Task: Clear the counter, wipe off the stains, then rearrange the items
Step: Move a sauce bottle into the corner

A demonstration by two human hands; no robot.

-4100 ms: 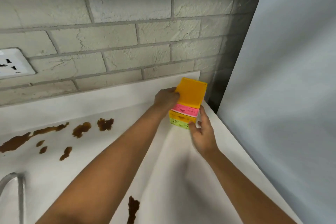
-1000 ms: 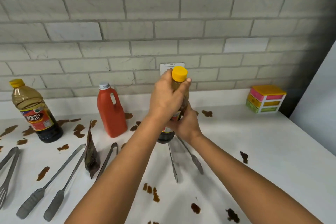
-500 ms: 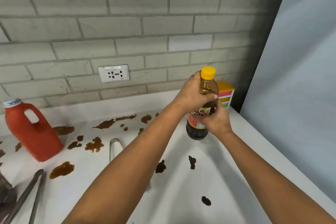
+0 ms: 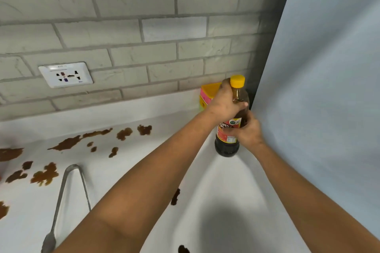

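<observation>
stained counter [image 4: 216, 191], hands [image 4: 225, 104] gripping bottle [image 4: 228, 144]

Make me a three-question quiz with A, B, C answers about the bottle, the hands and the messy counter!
1. Where is the dark sauce bottle?
A. far right corner, in front of the small drawer box
B. under the wall socket
C. beside the metal tongs

2. What colour is the bottle cap?
A. red
B. yellow
C. white

3. How is the bottle held?
A. left hand only
B. right hand only
C. both hands

Answers: 1 A, it stands by the grey side panel. 2 B, the cap is plainly yellow. 3 C, left grips the neck, right the label.
</observation>
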